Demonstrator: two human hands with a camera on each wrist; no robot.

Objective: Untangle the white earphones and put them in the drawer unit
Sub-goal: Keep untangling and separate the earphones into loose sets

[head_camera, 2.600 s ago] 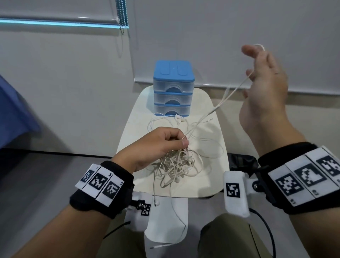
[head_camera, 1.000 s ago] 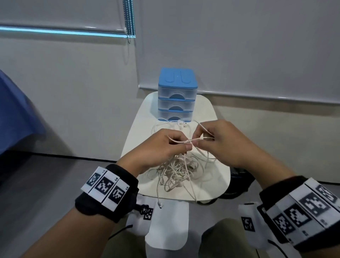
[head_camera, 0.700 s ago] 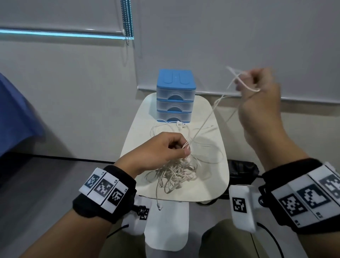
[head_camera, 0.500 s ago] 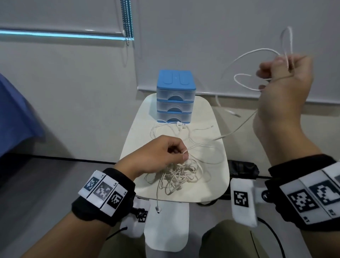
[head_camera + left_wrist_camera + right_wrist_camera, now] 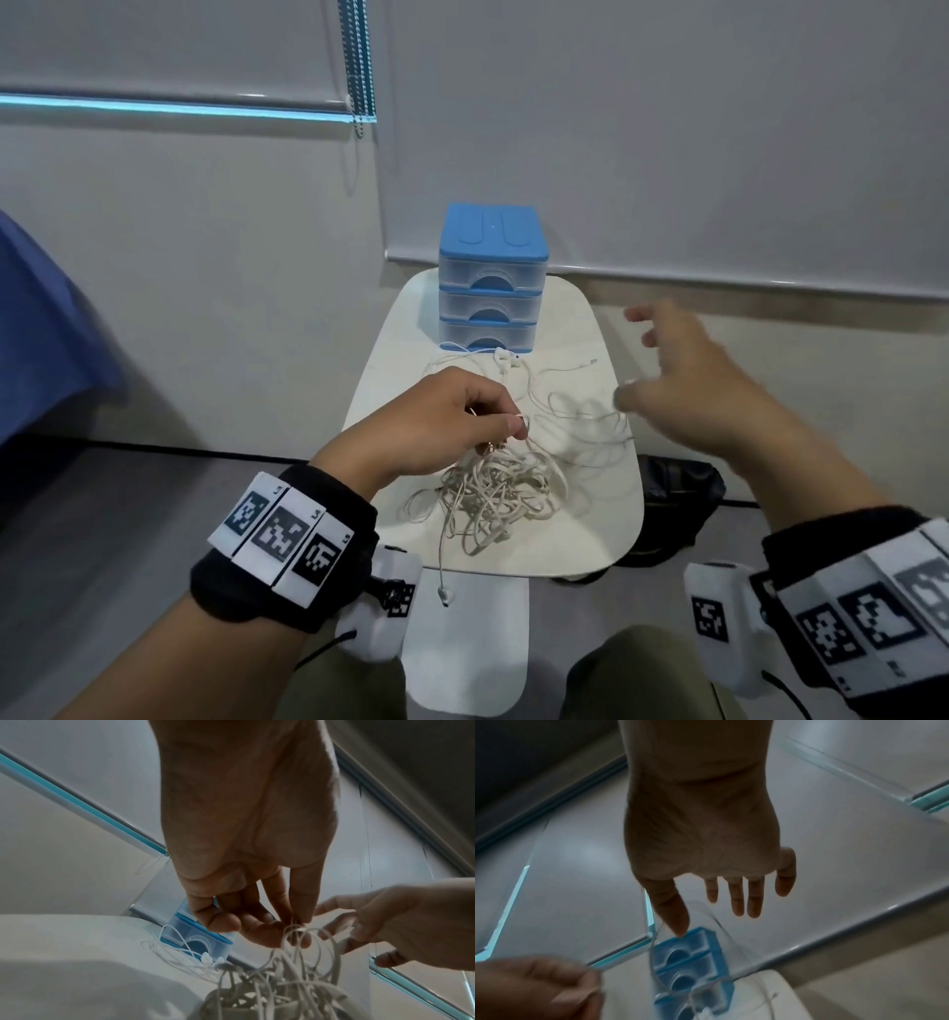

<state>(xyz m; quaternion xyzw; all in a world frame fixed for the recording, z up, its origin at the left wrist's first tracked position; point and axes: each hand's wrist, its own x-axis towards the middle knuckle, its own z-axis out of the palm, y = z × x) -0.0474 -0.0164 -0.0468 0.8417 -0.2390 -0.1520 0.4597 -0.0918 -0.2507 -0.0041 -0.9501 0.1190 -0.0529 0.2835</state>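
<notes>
Both hands are hovering over the small cream-white rounded surface (image 5: 606,534). The person's left hand (image 5: 441,426) is pinching a loop of thin white earphone cable between thumb and fingertips, just above the tangled heap of white earphones (image 5: 500,496) lying at the middle of the surface. The person's right hand (image 5: 688,385) is hanging released, fingers spread and slack, gripping nothing; it is blurring in the head view, so its fingertips are hard to make out.

From the left wrist view the pinch itself is partly hiding behind the looping cords (image 5: 295,959), and I cannot tell how many strands are sitting in it. In the right wrist view a faint streak of cord is crossing below the thumb, too smeared to follow.

Half a second ago that right hand was raised high, clutching a long loop of cable; now it has dropped low beside the pile, and loose strands are lying spread along the surface's right side. The left hand is keeping its pinch.

At the far end the little three-drawer unit with clear plastic drawers and a blue top (image 5: 492,280) is standing with all its drawers pushed in; their contents are not making themselves out. One earbud (image 5: 445,596) is dangling over the near edge.
</notes>
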